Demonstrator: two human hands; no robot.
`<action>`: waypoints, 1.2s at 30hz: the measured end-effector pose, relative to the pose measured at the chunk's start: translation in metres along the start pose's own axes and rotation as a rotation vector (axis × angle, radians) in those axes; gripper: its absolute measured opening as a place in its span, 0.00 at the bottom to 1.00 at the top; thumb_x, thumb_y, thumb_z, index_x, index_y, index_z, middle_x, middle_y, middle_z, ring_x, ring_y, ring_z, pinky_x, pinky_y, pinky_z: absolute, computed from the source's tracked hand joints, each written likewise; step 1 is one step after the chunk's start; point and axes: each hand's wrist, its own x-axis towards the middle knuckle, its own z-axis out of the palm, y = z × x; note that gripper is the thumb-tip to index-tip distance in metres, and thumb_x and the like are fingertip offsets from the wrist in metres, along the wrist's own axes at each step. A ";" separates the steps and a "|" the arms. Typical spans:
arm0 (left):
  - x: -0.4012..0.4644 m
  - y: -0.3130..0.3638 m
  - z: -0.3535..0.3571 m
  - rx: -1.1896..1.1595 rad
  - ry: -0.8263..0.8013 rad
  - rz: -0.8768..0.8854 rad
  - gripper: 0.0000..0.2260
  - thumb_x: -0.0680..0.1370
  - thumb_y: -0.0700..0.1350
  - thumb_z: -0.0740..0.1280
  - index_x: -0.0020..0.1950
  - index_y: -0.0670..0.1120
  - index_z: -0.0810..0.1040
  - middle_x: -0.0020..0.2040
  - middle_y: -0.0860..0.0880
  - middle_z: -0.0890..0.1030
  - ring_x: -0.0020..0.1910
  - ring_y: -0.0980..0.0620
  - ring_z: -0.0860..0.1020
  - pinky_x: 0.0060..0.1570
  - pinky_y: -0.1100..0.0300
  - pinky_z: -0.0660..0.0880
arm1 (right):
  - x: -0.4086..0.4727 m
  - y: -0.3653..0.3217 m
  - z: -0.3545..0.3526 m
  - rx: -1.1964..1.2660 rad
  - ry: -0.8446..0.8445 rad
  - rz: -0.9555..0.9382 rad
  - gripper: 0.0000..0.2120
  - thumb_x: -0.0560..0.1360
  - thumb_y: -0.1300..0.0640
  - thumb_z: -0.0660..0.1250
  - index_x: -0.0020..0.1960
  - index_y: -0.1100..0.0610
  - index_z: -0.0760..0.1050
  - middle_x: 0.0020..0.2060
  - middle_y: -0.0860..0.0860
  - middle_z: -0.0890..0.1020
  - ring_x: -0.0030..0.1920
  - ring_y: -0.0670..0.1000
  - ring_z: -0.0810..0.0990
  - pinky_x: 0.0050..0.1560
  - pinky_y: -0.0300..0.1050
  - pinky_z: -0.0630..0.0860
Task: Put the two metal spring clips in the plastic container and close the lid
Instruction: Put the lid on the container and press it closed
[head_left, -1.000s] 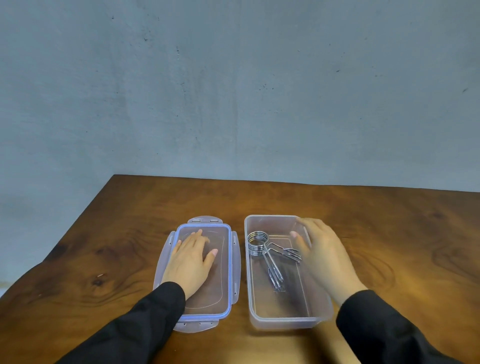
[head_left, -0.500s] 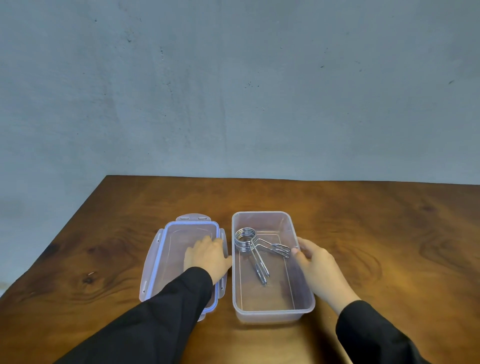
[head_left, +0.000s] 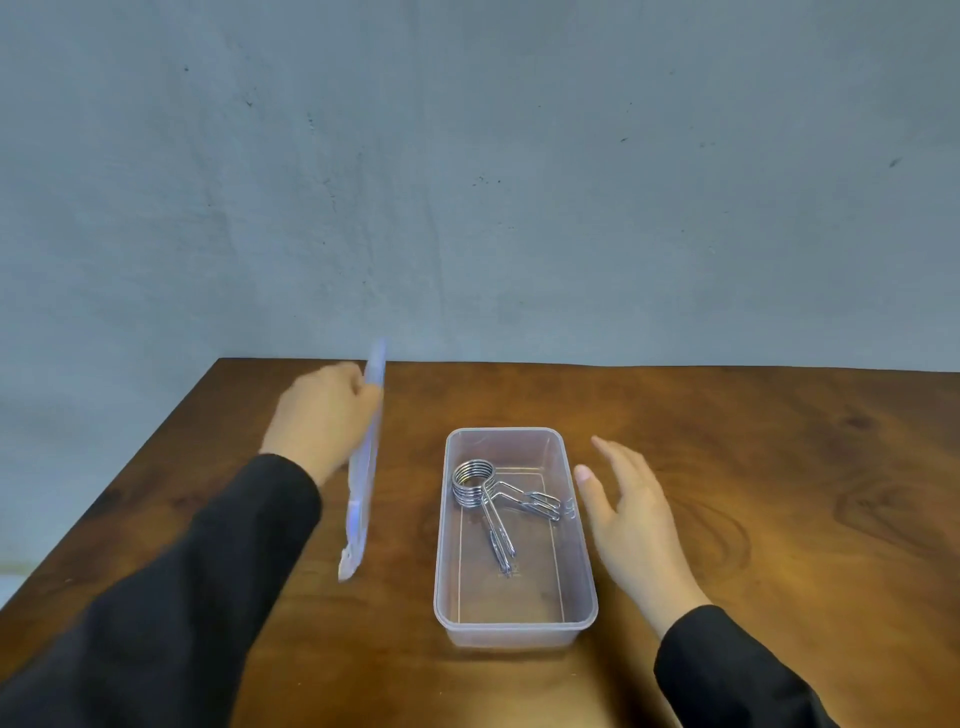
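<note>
Spring clips: two metal clips inside the clear plastic container, coils stacked together at its far-left part. One pair of handles runs toward the near end, the other toward the right wall. The coils overlap so closely that where one clip ends and the other begins is hard to make out.

Container: open-topped, long axis running from the counter's far edge toward the near edge, standing about mid-width and closer to the near edge. Near end wall blurred by reflection.

Lid: off the container, raised on edge to its left, seen almost edge-on and motion-blurred; latch flaps cannot be made out. Blue seal shows as a thin line. Long axis parallel to the container's. Whether its lower edge touches the counter cannot be told.

Left hand: grip closed over the lid's far part, fingers curled round its edge; fingertips hidden behind the lid. Black sleeve cut off at the bottom-left corner.

Right hand: fingers spread and relaxed, holding nothing, just beside the container's right wall; contact not clear.

Open wood surface right of the container and toward the far edge; left counter edge close behind the left arm.
</note>
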 end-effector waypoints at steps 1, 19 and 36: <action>-0.001 0.003 -0.019 -0.106 0.045 0.023 0.13 0.77 0.44 0.59 0.34 0.41 0.67 0.30 0.41 0.76 0.32 0.37 0.74 0.31 0.50 0.69 | 0.002 -0.010 -0.007 0.055 0.042 -0.021 0.23 0.80 0.45 0.61 0.73 0.51 0.71 0.69 0.47 0.74 0.69 0.48 0.72 0.67 0.46 0.73; -0.062 0.007 0.081 -0.615 -0.253 -0.243 0.20 0.82 0.55 0.61 0.44 0.38 0.74 0.38 0.41 0.76 0.35 0.49 0.72 0.38 0.52 0.69 | -0.008 -0.014 -0.027 0.253 -0.221 0.313 0.23 0.81 0.48 0.64 0.31 0.57 0.66 0.22 0.49 0.69 0.26 0.48 0.67 0.33 0.44 0.65; -0.076 -0.010 0.114 -0.609 -0.297 -0.319 0.17 0.82 0.53 0.61 0.40 0.43 0.72 0.35 0.46 0.73 0.35 0.50 0.70 0.38 0.53 0.71 | -0.020 0.002 -0.007 0.296 -0.213 0.440 0.22 0.82 0.50 0.63 0.30 0.54 0.74 0.23 0.46 0.77 0.27 0.46 0.75 0.32 0.39 0.71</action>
